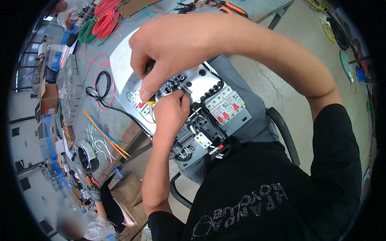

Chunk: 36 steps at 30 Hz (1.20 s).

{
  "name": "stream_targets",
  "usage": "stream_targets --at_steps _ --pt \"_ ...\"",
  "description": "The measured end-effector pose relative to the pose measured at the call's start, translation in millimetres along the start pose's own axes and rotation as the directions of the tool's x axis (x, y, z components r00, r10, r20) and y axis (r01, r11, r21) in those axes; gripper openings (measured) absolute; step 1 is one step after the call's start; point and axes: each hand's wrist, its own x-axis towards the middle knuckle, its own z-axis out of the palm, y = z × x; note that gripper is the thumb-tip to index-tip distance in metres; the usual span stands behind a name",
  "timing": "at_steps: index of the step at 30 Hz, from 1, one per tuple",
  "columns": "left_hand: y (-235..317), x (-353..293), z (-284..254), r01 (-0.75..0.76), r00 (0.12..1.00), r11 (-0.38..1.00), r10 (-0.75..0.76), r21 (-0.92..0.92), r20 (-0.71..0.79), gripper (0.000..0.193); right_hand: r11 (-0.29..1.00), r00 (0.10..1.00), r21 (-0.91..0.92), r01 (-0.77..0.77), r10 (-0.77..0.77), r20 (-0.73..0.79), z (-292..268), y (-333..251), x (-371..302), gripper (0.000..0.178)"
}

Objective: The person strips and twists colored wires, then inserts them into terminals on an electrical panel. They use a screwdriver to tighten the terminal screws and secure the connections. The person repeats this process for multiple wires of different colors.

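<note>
A metal mounting plate [237, 125] fitted with electrical parts rests over my lap and against the table edge. My right hand [173, 48] arches over its far side, fingers curled round a dark, rounded object [150, 66] whose kind is mostly hidden. By its thumb shows a short yellow piece [150, 102]. My left hand [171, 112] is closed, fingertips among the wires and terminals just below the right hand; what they pinch is hidden. Circuit breakers with red switches [225, 108] sit on the plate's right, and a black contactor [207, 128] is nearer me.
Red wire coils [106, 24], a green coil [86, 31] and orange-handled pliers [231, 8] lie on the grey table [82, 102]. Cut coloured wires [106, 134] and a black cable [102, 84] are at the left. A co-worker [96, 221] sits at lower left; a chair armrest [285, 136] stands right.
</note>
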Motion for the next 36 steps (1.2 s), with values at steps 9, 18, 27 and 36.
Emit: stream_targets --at_steps 9,18,27,36 --pt "5.7 7.0 4.1 0.113 0.993 0.994 -0.113 -0.007 0.031 0.024 0.984 0.968 -0.007 0.178 -0.177 -0.179 26.0 -0.1 4.9 0.037" --pt "7.9 4.2 4.3 0.158 0.987 0.987 -0.158 0.016 0.019 0.026 0.986 0.992 0.106 0.129 -0.128 -0.018 -4.9 10.1 -14.2 0.058" --pt "3.0 0.6 8.4 0.106 0.994 0.994 -0.107 -0.029 -0.039 0.024 0.923 0.975 -0.384 -0.003 -0.082 -0.206 21.3 -31.4 -1.3 0.029" --pt "8.4 -2.5 0.1 0.140 0.990 0.990 -0.140 -0.005 -0.026 0.023 0.865 0.914 0.426 -0.266 0.086 0.397 -10.3 -15.4 -0.5 0.040"
